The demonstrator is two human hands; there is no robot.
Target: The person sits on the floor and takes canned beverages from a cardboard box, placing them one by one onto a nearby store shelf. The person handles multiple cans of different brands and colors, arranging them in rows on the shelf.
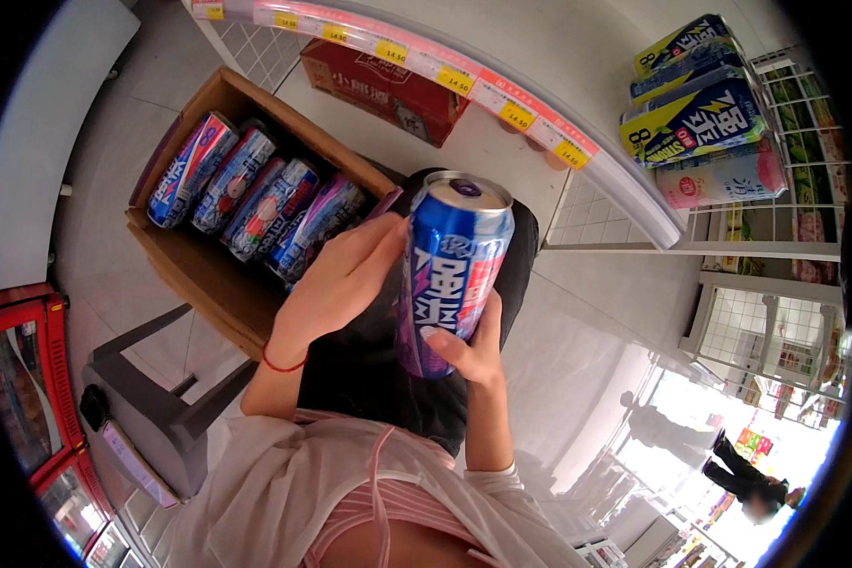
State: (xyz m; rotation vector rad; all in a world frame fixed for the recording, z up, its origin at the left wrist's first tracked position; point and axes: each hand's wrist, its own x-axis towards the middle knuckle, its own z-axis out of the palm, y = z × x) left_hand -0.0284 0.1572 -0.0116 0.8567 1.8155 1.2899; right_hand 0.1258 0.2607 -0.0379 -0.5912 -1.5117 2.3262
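Observation:
My right hand (472,351) grips the lower part of a tall blue and purple drink can (444,277), its thumb across the front. The can stands nearly upright above my dark-clad lap, silver top with a purple tab facing me. My left hand (344,273) is at the can's upper left side, fingers stretched and close together. Its fingertips meet the can's edge, and its thumb is hidden, so I cannot tell whether it grips. Left of my lap, an open cardboard box (199,291) holds several cans (270,209) lying tilted side by side, some in shiny wrap.
A shelf edge with price tags (454,79) curves overhead. Below it sits a red carton (390,92). Packs of cans (696,121) stand on the right by a wire rack (809,156). A grey plastic stool (142,405) is at left. A person (745,476) stands far right.

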